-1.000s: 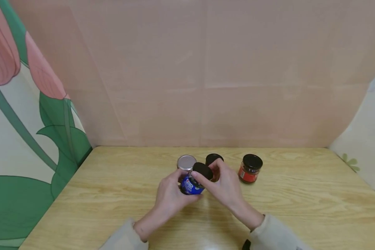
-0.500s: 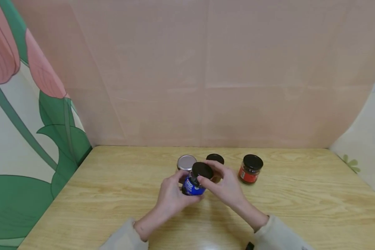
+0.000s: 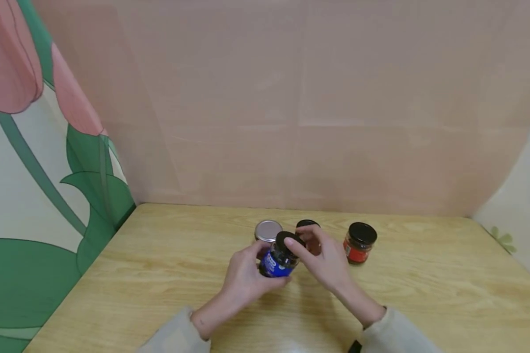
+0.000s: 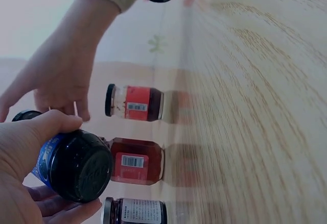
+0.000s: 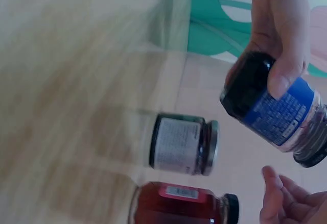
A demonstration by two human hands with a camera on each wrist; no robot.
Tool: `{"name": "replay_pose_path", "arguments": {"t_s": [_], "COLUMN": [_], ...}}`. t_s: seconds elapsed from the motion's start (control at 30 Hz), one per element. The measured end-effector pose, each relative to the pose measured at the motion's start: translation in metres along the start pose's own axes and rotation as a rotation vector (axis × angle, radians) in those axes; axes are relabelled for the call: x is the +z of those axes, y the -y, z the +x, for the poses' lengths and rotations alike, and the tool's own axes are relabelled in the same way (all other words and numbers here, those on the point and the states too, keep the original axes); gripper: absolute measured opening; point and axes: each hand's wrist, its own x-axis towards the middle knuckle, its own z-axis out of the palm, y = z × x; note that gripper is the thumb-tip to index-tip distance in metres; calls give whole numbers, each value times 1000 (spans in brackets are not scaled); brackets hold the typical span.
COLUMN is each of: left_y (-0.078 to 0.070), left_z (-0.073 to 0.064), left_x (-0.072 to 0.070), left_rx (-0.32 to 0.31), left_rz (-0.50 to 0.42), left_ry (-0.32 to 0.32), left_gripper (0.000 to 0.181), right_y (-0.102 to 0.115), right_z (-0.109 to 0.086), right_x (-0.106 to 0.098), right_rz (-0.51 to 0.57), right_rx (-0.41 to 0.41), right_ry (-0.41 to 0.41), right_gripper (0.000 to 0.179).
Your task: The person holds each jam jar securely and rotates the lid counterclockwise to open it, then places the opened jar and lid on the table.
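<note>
My left hand [image 3: 247,274] grips a glass jar with a blue label [image 3: 277,264] around its body, off the table and tilted. The black lid [image 3: 290,243] is on the jar. My right hand [image 3: 329,260] is beside the lid with fingers spread and loosely bent. Its thumb overlaps the lid in the head view, while the right wrist view shows its fingers [image 5: 276,191] apart from the lid. In the left wrist view, the blue-labelled jar's dark base [image 4: 89,175] faces the camera, and the right hand [image 4: 66,60] hangs behind it.
Behind the hands stand a silver-lidded jar [image 3: 268,230] and a black-lidded jar of red contents [image 4: 135,161], partly hidden in the head view. A red-labelled jar [image 3: 357,254] stands to the right on the wooden table [image 3: 424,274]. A small black object [image 3: 355,346] shows by the right sleeve.
My right hand has shifted around the lid, its fingers loosening from the lid's edge. The left hand keeps its grip on the blue-labelled jar. The head view has turned slightly left.
</note>
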Motion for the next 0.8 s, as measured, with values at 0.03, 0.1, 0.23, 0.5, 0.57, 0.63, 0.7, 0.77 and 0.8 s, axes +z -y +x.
{"name": "replay_pose_path", "arguments": {"t_s": [0.03, 0.1, 0.23, 0.5, 0.57, 0.63, 0.7, 0.77, 0.8], "left_y": [0, 0, 0, -1, -1, 0, 0, 2, 3], "left_z": [0, 0, 1, 1, 1, 2, 2, 2, 2], "left_x": [0, 0, -1, -3, -3, -4, -4, -5, -5], "left_rx": [6, 12, 15, -18, -28, -39, -51, -58, -57], "left_rz": [13, 42, 70, 75, 62, 34, -3, -35, -47], "left_ry": [-4, -10, -9, 8, 15, 28, 41, 51, 53], "left_gripper": [59, 60, 60, 62, 62, 61, 60, 59, 59], "right_y": [2, 5, 10, 11, 10, 9, 8, 7, 7], "right_z": [1, 2, 4, 5, 5, 5, 6, 6, 6], "right_x": [-1, -3, -2, 1, 1, 0, -2, -4, -5], "right_rz": [-48, -138, -256, -271, -237, -184, -125, -84, -73], "right_rx": [36, 90, 106, 21, 2, -23, -72, -127, -151], "right_ry": [-1, 13, 27, -23, -9, 26, 75, 120, 140], "right_gripper": [33, 39, 54, 53, 48, 41, 34, 34, 37]}}
